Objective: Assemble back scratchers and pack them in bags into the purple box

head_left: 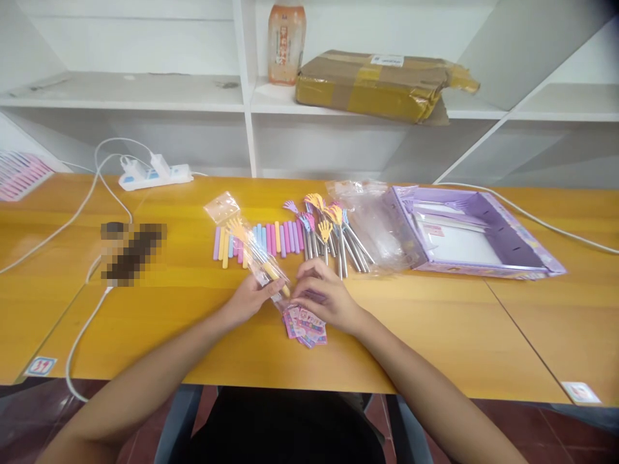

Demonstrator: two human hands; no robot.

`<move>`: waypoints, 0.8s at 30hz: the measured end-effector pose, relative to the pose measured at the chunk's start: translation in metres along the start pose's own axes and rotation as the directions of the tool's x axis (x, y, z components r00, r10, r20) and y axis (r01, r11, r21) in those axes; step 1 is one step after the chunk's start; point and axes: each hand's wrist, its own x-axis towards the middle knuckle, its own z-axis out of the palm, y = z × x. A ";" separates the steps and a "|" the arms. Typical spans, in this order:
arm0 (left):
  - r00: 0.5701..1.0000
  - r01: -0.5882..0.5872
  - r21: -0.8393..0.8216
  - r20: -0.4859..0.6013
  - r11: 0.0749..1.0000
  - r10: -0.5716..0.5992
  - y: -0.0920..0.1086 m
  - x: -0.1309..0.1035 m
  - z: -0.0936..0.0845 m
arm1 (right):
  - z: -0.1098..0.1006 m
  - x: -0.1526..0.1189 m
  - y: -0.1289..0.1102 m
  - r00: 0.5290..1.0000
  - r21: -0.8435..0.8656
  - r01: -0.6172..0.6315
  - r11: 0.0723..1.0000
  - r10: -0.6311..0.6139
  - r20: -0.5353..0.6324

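My left hand [254,296] is closed around a clear plastic bag [223,207] that holds a yellow hand-shaped scratcher [236,227] with a metal rod and yellow handle. My right hand [322,293] is curled at the bag's lower end, its thumb and fingers near the opening; whether it pinches the plastic is too small to tell. Under and beside it lie pink printed cards [305,327]. Behind the hands is a row of colored handles [290,237]. To its right, metal rods with colorful hand-shaped heads [342,248] lie in a pile.
Clear plastic bags [382,235] lie beside a purple open box [483,263] on the right. A power strip [157,178] with white cables is at the back left. On the shelf behind stand a taped carton [367,84] and an orange bottle [286,45].
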 end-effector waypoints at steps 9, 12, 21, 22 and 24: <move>0.963 0.068 -0.005 0.262 0.998 -0.064 -0.001 -0.002 0.003 | 0.014 -0.004 0.010 0.896 0.366 -0.435 0.823 0.434 0.088; 0.953 0.094 -0.046 0.292 0.995 -0.076 -0.005 -0.002 0.003 | 0.013 -0.002 0.011 0.842 0.485 -0.523 0.701 0.512 0.169; 0.992 0.022 0.039 -0.121 0.999 -0.017 0.004 -0.003 -0.005 | 0.001 -0.003 0.001 0.689 0.504 -0.725 0.470 0.517 0.508; 0.979 0.022 0.000 -0.204 1.000 -0.021 0.004 -0.001 -0.007 | 0.003 -0.004 -0.003 0.676 0.483 -0.737 0.473 0.492 0.549; 0.939 -0.005 -0.103 -0.342 0.995 -0.031 0.003 0.003 -0.010 | 0.009 -0.006 -0.012 0.633 0.434 -0.766 0.474 0.439 0.637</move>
